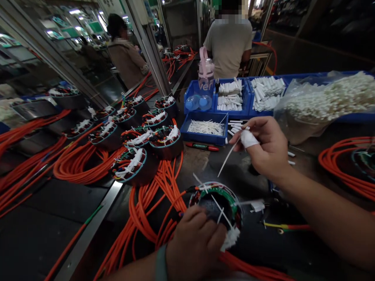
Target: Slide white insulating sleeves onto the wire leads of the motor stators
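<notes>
A round motor stator stands in front of me, with green and white parts inside its ring and several white cable ties sticking out. My left hand, wearing a greenish wristband, lies over its near left edge. Its fingers are curled and slightly blurred, and what they grip is hidden. Above the stator's far right side, my right hand pinches a thin white cable tie that hangs down to the left. White tape wraps a digit of this hand. Orange cables run beside and under my left hand.
Several finished-looking stators with white-tied windings stand at the left. A blue tray of cable ties, bins of white sleeves, a red marker and a plastic bag lie beyond. Two people sit farther back.
</notes>
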Demonstrator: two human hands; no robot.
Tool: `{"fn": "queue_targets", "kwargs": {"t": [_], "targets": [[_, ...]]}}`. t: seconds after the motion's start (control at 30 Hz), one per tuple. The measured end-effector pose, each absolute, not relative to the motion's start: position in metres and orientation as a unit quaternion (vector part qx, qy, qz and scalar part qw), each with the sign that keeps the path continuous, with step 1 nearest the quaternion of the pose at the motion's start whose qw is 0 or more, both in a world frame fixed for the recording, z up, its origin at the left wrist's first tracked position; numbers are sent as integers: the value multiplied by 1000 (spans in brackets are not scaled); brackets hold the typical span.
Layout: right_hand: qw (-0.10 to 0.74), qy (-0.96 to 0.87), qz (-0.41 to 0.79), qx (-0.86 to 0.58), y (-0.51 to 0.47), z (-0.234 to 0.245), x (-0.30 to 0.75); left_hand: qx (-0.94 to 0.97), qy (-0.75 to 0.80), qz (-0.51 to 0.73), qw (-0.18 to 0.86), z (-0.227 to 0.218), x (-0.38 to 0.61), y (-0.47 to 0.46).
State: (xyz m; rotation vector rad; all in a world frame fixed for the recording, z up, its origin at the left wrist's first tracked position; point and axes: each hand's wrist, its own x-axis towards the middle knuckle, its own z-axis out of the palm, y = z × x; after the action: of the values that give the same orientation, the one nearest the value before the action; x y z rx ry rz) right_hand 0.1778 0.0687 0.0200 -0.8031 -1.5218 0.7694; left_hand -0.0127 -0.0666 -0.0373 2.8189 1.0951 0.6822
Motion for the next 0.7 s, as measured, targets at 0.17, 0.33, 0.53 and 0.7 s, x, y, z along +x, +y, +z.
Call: {"fn": "queue_targets", "kwargs": {"t": [0.17,0.33,0.53,0.7], "targets": [[599,-644,337,-337,45,38,175,915,310,257,-11,-37,-15,-75],[603,-643,340,-328,35,45,177,912,312,264,-26,-41,-14,-75],[596,-663,329,-311,38,38,180,909,311,274,-39,-44,-15,-77],[587,-663,335,-323,38,34,180,910,310,273,-33,-44,-14,-77]]}}
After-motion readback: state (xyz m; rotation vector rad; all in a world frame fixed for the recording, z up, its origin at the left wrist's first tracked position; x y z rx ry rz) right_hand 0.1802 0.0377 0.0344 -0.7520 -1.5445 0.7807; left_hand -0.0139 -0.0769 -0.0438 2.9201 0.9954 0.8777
